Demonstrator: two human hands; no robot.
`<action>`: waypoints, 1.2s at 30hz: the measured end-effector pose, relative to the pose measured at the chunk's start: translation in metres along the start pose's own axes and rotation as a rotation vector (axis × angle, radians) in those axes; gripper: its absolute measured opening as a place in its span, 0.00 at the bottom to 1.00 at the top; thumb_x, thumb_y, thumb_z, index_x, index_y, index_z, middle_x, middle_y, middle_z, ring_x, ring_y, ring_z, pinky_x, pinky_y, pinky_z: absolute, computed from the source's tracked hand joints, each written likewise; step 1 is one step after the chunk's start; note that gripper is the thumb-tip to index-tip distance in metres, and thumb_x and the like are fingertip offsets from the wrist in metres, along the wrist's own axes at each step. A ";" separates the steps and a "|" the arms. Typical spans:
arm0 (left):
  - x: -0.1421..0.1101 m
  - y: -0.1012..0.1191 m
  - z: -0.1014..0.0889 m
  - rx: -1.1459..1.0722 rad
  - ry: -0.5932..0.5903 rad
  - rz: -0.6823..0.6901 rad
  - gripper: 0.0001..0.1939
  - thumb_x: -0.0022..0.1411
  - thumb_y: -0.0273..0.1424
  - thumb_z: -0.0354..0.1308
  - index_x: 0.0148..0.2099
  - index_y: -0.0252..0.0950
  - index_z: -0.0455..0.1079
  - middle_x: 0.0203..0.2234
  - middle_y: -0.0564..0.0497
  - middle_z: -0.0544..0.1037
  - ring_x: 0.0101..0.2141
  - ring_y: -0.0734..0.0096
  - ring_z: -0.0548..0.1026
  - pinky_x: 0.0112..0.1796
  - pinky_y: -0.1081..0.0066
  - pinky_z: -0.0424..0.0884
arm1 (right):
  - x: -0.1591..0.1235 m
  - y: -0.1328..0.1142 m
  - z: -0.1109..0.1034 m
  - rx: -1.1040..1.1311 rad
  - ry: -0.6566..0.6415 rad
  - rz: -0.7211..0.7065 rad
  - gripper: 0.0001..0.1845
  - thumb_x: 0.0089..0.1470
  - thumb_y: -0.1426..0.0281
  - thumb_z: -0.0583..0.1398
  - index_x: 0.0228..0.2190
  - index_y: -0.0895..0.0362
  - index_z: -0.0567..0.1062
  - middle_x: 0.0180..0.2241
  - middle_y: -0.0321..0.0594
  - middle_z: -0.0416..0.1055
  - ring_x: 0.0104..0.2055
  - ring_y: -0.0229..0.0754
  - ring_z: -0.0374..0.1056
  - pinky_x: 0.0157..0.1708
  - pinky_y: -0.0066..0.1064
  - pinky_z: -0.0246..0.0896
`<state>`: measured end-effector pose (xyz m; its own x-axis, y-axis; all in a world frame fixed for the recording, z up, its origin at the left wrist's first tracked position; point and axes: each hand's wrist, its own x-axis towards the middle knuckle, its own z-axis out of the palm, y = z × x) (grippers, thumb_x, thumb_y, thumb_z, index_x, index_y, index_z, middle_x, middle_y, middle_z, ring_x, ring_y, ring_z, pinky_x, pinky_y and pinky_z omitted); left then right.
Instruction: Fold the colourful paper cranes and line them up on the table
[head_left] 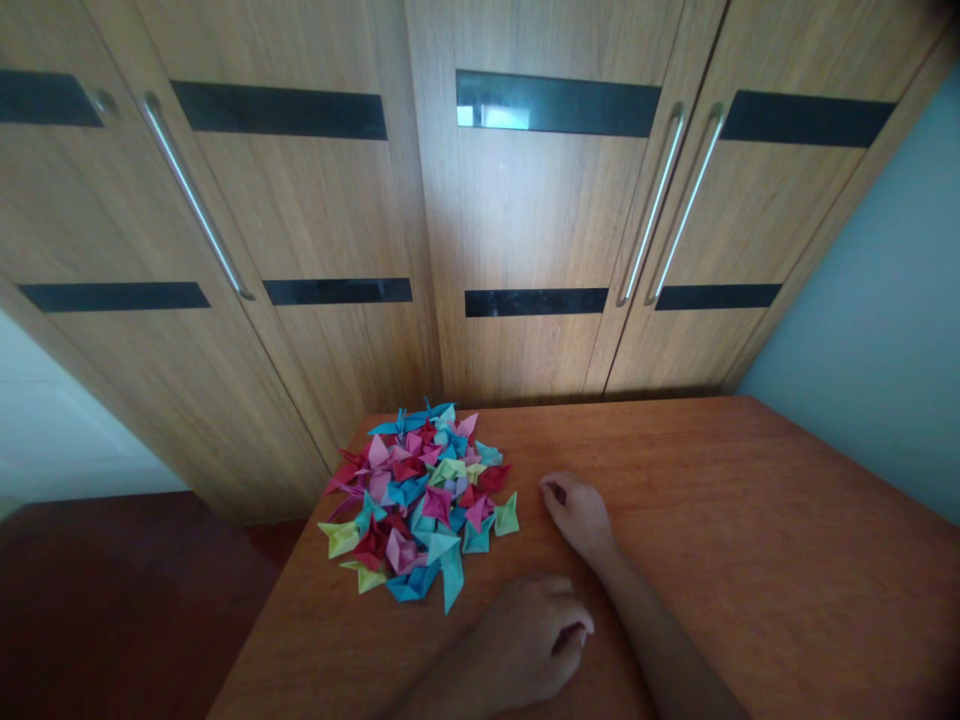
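A heap of folded paper cranes (420, 500) in blue, pink, red, green and yellow lies on the left part of the wooden table. Just in front of the heap, my left hand (521, 640) rests with its fingers curled in. Nothing shows between its thumb and fingers. To the right of the heap, my right hand (577, 515) lies on the tabletop, loosely closed, and no object is visible in it. Neither hand touches the cranes. A small green crane (507, 515) at the heap's edge is nearest to my right hand.
The reddish-brown table (750, 540) stands against a wooden wardrobe (517, 220) with long metal handles (651, 205). A pale blue wall (885, 300) borders the table's right side. Beyond the left table edge is the dark floor (135, 600).
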<state>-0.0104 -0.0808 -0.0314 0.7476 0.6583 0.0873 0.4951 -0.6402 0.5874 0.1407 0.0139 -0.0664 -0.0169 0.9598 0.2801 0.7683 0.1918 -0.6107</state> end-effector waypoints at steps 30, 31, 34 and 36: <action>0.000 0.004 -0.023 -0.015 0.066 -0.072 0.12 0.61 0.24 0.48 0.42 0.40 0.71 0.32 0.54 0.72 0.32 0.75 0.70 0.33 0.77 0.64 | 0.024 -0.005 0.004 -0.305 -0.034 0.196 0.11 0.56 0.67 0.51 0.35 0.51 0.73 0.34 0.38 0.74 0.35 0.41 0.70 0.29 0.27 0.56; 0.000 0.000 -0.027 0.018 0.106 -0.089 0.12 0.61 0.24 0.48 0.42 0.40 0.70 0.32 0.53 0.72 0.32 0.74 0.70 0.34 0.77 0.64 | 0.028 -0.007 0.004 -0.342 -0.048 0.211 0.11 0.56 0.66 0.51 0.35 0.51 0.73 0.33 0.39 0.74 0.34 0.41 0.70 0.28 0.27 0.55; -0.001 -0.013 -0.044 0.165 0.217 -0.165 0.14 0.62 0.25 0.47 0.46 0.41 0.68 0.37 0.51 0.71 0.35 0.72 0.70 0.37 0.74 0.65 | 0.034 -0.011 0.005 -0.396 -0.065 0.234 0.12 0.57 0.65 0.50 0.35 0.52 0.72 0.31 0.40 0.74 0.32 0.41 0.70 0.28 0.28 0.54; -0.003 -0.021 -0.056 0.306 0.249 -0.222 0.15 0.63 0.26 0.45 0.50 0.40 0.66 0.40 0.48 0.70 0.38 0.68 0.70 0.39 0.71 0.66 | 0.034 -0.010 0.005 -0.395 -0.056 0.230 0.12 0.57 0.65 0.50 0.35 0.52 0.72 0.32 0.40 0.74 0.32 0.41 0.70 0.27 0.28 0.54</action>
<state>-0.0480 -0.0469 0.0010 0.4982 0.8439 0.1990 0.7673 -0.5360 0.3521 0.1286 0.0456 -0.0545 0.1567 0.9799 0.1232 0.9408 -0.1102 -0.3205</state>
